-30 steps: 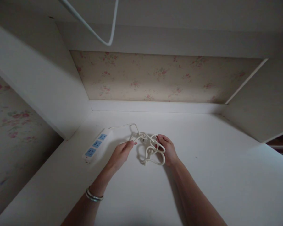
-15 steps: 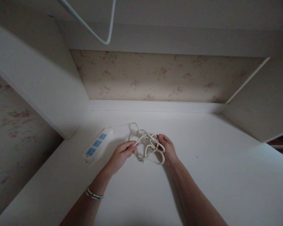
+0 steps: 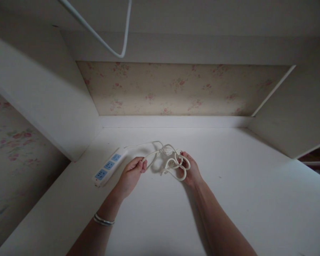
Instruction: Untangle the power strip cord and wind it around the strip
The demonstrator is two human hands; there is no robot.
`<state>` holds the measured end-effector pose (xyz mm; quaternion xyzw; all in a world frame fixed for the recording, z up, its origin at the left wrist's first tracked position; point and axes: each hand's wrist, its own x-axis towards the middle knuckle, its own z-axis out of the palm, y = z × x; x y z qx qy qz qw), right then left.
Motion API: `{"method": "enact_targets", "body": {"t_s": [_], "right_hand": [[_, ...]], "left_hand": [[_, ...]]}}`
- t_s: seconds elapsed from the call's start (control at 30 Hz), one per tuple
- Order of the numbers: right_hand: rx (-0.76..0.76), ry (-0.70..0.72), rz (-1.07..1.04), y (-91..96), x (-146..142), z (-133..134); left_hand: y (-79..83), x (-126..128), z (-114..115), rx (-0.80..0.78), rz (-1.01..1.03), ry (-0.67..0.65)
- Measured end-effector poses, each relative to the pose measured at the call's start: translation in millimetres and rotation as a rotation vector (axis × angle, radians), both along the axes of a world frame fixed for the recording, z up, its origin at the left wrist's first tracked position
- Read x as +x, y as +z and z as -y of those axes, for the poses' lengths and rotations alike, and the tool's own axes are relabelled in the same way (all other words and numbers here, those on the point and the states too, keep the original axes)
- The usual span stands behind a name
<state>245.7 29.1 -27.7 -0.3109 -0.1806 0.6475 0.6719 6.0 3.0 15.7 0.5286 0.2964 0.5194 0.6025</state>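
Note:
A white power strip (image 3: 108, 166) with blue sockets lies on the white desk (image 3: 229, 185) at the left. Its cream cord (image 3: 173, 164) runs right into a loose tangle of loops held above the desk. My left hand (image 3: 131, 174), a bracelet on its wrist, is closed and pinches one strand of the cord. My right hand (image 3: 190, 170) is closed around the bunched loops, which hang over its fingers. The two hands are a short way apart with the cord stretched between them.
The desk sits in a white alcove with side panels (image 3: 56, 103) left and right and flowered wallpaper (image 3: 176, 89) at the back. A thin white cable (image 3: 122, 42) hangs in a loop from above.
My left hand has drawn a strand leftward, away from the bundle, and its fingers have closed tighter. The loops in my right hand have risen slightly.

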Motion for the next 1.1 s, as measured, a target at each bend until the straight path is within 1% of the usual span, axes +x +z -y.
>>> {"method": "enact_targets", "body": {"t_s": [0.1, 0.23, 0.3, 0.37, 0.43, 0.5, 0.57, 0.67, 0.77, 0.83, 0.87, 0.93, 1.0, 1.1], "right_hand": [[0.007, 0.042, -0.089, 3.9, -1, 0], [0.049, 0.159, -0.218, 6.3, 5, 0], [0.045, 0.173, -0.279, 4.0, 9, 0], [0.016, 0.154, -0.361, 0.4, 12, 0], [-0.002, 0.128, -0.44, -1.8, 13, 0], [-0.003, 0.118, -0.48, -0.6, 13, 0], [0.013, 0.128, -0.463, 4.5, 11, 2], [0.047, 0.154, -0.337, 16.8, 6, 8], [0.058, 0.163, -0.17, 28.0, -1, 13], [0.062, 0.168, -0.086, 32.1, -7, 15], [0.064, 0.181, -0.059, 33.1, -11, 17], [0.077, 0.218, -0.031, 33.8, -18, 19], [0.096, 0.257, -0.019, 33.8, -27, 23], [0.119, 0.321, 0.001, 34.1, -39, 31]], "left_hand": [[-2.9, 0, -1, 0.004, 0.032, 0.032], [-7.0, -2, -4, 0.025, -0.035, 0.153], [-9.8, -3, -6, 0.051, -0.12, 0.224], [-12.8, -4, -8, 0.097, -0.255, 0.273], [-15.5, -4, -9, 0.172, -0.402, 0.286], [-17.4, -3, -8, 0.266, -0.525, 0.256], [-18.5, 0, -6, 0.366, -0.614, 0.213], [-21.1, 7, -4, 0.456, -0.706, 0.183], [-27.0, 13, -3, 0.482, -0.757, 0.241], [-31.5, 16, -3, 0.466, -0.761, 0.253], [-33.1, 17, -2, 0.451, -0.756, 0.232], [-34.2, 18, -1, 0.439, -0.754, 0.144], [-32.8, 18, 0, 0.453, -0.77, 0.06], [-28.3, 18, -1, 0.448, -0.754, -0.012]]}}
